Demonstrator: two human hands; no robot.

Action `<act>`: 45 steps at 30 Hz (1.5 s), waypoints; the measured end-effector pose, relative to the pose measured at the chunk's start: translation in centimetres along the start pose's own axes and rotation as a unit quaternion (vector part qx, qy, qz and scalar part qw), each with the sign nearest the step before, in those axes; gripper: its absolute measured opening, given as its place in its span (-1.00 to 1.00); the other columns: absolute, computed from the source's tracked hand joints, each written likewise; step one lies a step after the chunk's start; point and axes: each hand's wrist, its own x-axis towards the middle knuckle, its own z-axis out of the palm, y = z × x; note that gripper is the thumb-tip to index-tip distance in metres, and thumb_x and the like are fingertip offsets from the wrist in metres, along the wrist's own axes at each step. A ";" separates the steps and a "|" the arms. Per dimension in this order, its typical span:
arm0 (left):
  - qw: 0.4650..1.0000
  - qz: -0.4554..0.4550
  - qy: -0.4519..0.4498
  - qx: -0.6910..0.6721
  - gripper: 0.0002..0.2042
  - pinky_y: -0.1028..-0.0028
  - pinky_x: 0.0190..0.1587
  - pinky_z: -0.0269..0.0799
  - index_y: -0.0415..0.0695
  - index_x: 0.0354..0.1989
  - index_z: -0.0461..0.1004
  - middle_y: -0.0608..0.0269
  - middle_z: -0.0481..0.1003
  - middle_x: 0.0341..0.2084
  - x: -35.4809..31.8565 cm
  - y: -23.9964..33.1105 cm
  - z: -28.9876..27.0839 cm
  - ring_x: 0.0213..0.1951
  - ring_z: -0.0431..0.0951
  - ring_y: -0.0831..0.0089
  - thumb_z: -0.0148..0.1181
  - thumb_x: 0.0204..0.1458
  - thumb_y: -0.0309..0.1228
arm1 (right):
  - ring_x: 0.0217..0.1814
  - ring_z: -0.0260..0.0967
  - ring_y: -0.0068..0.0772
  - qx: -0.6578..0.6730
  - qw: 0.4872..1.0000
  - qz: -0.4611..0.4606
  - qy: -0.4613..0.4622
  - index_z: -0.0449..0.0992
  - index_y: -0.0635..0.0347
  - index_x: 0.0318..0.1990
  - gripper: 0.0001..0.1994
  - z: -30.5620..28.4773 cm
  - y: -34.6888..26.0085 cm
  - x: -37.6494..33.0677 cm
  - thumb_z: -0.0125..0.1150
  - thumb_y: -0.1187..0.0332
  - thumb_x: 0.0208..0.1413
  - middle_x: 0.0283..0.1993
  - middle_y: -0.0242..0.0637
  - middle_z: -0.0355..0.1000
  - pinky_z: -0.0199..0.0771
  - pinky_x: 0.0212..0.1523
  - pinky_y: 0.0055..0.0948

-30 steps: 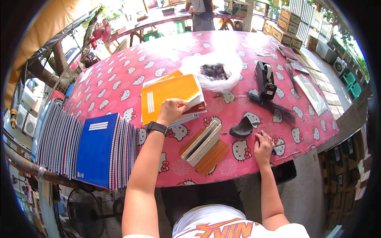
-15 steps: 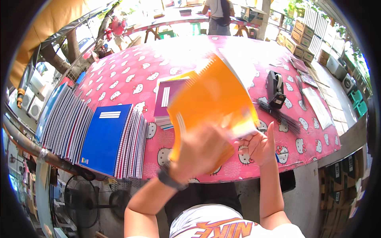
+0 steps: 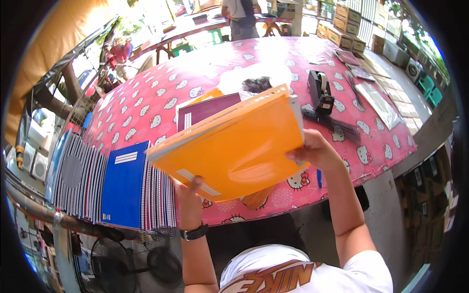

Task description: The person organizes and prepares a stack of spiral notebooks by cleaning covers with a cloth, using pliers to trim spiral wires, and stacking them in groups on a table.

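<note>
I hold an orange-covered notebook (image 3: 239, 146) tilted over the near part of the table, pale pages showing behind its cover. My left hand (image 3: 189, 193) grips its lower left corner, thumb on the front by the white label lines. At the right edge my right hand (image 3: 315, 152) is closed on it, thumb on the cover and the other fingers mostly hidden. Partly covered behind it lies a stack topped by a purple notebook (image 3: 207, 111). A brown object (image 3: 258, 198) peeks out below the orange notebook; its kind is unclear.
Rows of spiral notebooks, with a blue one (image 3: 126, 183) in front, stand at the left. To the right are a black tape dispenser (image 3: 321, 95), black binding coils (image 3: 334, 124), a blue pen (image 3: 319, 178) and a clear plastic sleeve (image 3: 378, 105). A person (image 3: 243, 19) stands beyond the table.
The orange notebook has turned from upright to a sideways slant. My left hand has moved left to its lower corner, and my right hand has risen and closed on the right edge.
</note>
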 end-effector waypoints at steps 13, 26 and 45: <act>0.976 0.133 0.108 0.131 -0.71 0.48 -0.12 0.37 -0.29 -0.17 0.42 0.23 0.50 -0.27 -3.4 2.8 4.7 -0.24 0.48 0.50 0.29 -0.07 -0.48 | -0.09 0.33 -0.61 -0.014 0.998 -0.021 -0.055 0.43 0.26 -0.05 -0.67 -4.5 11.2 6.9 0.12 0.66 -0.02 -0.10 -0.46 0.41 0.39 -0.01 -0.47; 0.951 0.113 0.062 0.282 -0.82 0.48 -0.38 0.42 -0.19 -0.34 0.48 0.27 0.52 -0.50 -0.8 2.5 -1.1 -0.45 0.51 0.54 0.28 -0.08 -0.40 | -0.39 0.38 -0.54 -0.145 0.989 0.015 -0.038 0.48 0.27 -0.31 -0.82 -1.7 13.0 2.5 0.07 0.69 -0.08 -0.42 -0.33 0.46 0.42 -0.32 -0.51; 0.991 0.093 0.075 -0.062 -0.84 0.54 -0.22 0.28 -0.21 -0.28 0.42 0.34 0.40 -0.51 2.9 0.5 -4.0 -0.37 0.39 0.59 0.02 0.09 -0.38 | 0.07 0.24 -0.34 0.046 0.985 -0.163 0.025 0.12 0.22 0.14 -0.49 10.5 6.8 -5.8 0.08 0.21 0.11 0.03 -0.13 0.30 0.17 0.11 -0.32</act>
